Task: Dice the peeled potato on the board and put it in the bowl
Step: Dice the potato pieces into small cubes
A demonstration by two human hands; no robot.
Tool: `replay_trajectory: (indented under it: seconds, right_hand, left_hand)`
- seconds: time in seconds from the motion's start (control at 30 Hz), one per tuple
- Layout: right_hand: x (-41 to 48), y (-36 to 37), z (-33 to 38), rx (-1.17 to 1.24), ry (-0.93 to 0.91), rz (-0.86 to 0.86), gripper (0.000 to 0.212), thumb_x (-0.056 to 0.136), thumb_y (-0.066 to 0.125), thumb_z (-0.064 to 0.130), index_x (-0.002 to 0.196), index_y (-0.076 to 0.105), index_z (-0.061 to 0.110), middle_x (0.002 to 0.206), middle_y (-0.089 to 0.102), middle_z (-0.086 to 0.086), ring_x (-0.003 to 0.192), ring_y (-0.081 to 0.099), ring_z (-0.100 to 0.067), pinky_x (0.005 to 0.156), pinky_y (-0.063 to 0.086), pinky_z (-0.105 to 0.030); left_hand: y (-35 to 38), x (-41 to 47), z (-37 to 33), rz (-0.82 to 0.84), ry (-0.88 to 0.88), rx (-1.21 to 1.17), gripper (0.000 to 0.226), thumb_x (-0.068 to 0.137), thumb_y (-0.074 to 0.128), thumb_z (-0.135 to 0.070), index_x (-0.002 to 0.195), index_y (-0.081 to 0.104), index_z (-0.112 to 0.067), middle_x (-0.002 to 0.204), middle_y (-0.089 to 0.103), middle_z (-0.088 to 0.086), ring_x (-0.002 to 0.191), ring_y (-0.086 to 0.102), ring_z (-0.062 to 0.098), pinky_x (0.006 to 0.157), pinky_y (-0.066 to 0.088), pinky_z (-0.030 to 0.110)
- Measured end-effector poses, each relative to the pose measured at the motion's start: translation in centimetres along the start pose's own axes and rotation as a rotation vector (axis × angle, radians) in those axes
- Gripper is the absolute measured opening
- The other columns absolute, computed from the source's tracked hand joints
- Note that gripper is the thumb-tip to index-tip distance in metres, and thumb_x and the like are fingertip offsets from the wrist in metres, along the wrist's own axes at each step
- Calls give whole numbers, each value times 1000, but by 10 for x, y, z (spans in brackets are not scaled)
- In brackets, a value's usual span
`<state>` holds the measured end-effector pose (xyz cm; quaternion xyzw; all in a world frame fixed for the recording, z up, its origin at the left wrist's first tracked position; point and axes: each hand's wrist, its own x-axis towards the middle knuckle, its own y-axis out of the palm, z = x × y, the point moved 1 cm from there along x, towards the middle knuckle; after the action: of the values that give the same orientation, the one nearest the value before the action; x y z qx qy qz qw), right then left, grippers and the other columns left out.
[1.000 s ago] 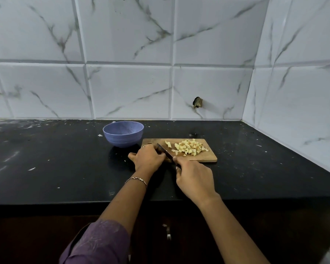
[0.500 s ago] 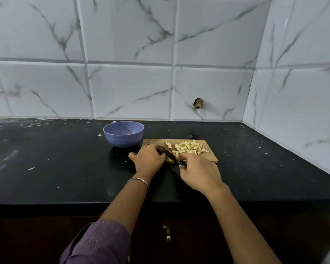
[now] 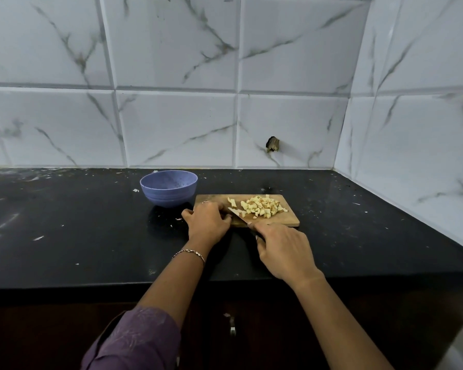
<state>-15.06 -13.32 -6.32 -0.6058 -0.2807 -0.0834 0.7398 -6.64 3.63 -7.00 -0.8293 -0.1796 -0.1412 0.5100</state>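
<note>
A small wooden board (image 3: 292, 221) lies on the black counter. A pile of pale diced potato (image 3: 262, 206) sits on its middle and right, with a few strips (image 3: 231, 202) just left of the pile. My left hand (image 3: 205, 222) is on the board's left end, fingers curled down on a potato piece of which only a pale sliver shows at the fingertips. My right hand (image 3: 281, 249) grips the knife handle at the board's near edge. The blade (image 3: 238, 214) points left and away, down on the board beside my left fingertips. The purple bowl (image 3: 169, 186) stands left of the board.
The black counter (image 3: 78, 236) carries small white scraps and smears. Marble-tiled walls close the back and right sides, meeting in a corner at the far right. A cabinet handle (image 3: 232, 327) shows below the counter's front edge.
My right hand drew back toward me and slightly right with the knife, after pushing forward half a second ago. My left hand has stayed on the board's left end.
</note>
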Motion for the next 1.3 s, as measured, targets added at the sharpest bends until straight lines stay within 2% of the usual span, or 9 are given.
replay_trajectory:
  seconds: [0.2,0.3,0.43,0.53,0.73,0.83,1.07,1.17,1.3]
  right_hand:
    - [1,0,-13,67,112,-36,29,98,52,33,125,60,40,104,69,13,87,65,-8,69,48,-24]
    - [1,1,-18,110,161,-46,27,98,53,32,123,61,38,104,66,12,85,64,-9,64,44,-23]
    - [4,3,-25,180,201,-36,25,99,52,31,122,59,36,96,63,14,78,58,-8,61,37,-24]
    - [7,3,-28,159,237,-63,20,99,52,32,118,57,29,83,54,14,70,48,-8,59,32,-25]
    - [16,-1,-36,154,267,-100,29,98,56,30,126,54,23,101,65,6,92,63,-15,70,40,-25]
    - [22,2,-41,133,266,-89,29,98,56,30,125,54,22,101,66,5,92,64,-16,73,44,-27]
    - [33,8,-46,63,233,-103,23,97,57,33,118,55,23,99,66,6,88,64,-14,77,45,-28]
    - [34,11,-48,50,228,-119,24,96,59,33,118,55,24,102,66,8,90,63,-13,82,44,-29]
    - [34,12,-50,48,215,-140,23,95,60,33,116,55,25,104,65,9,93,62,-13,83,42,-29]
  left_hand:
    - [0,-3,-6,72,142,82,27,91,54,-48,112,70,-43,115,64,-9,119,50,18,98,27,42]
    - [-1,-8,-11,148,210,165,33,95,48,-51,123,64,-43,129,56,-1,130,40,22,105,23,44]
    - [-5,-10,-15,196,229,191,39,98,44,-49,133,57,-40,135,52,2,134,35,22,108,21,44]
    - [-5,-9,-13,177,192,107,41,97,48,-45,135,52,-31,134,54,0,134,37,20,111,19,46]
    - [1,-7,-11,218,203,14,38,95,46,-33,132,45,-25,132,57,0,133,41,20,113,14,49]
    - [-2,-9,-17,248,235,43,32,99,41,-30,128,45,-18,130,55,7,131,42,22,114,13,48]
    - [13,3,-25,297,283,52,31,98,36,-29,126,45,-19,124,60,3,124,47,21,109,14,52]
    - [14,10,-31,248,273,18,31,97,41,-32,126,46,-22,126,59,0,127,45,19,110,14,50]
    - [8,22,-39,101,275,21,46,94,49,-31,140,44,-27,146,41,-2,137,33,16,111,17,49]
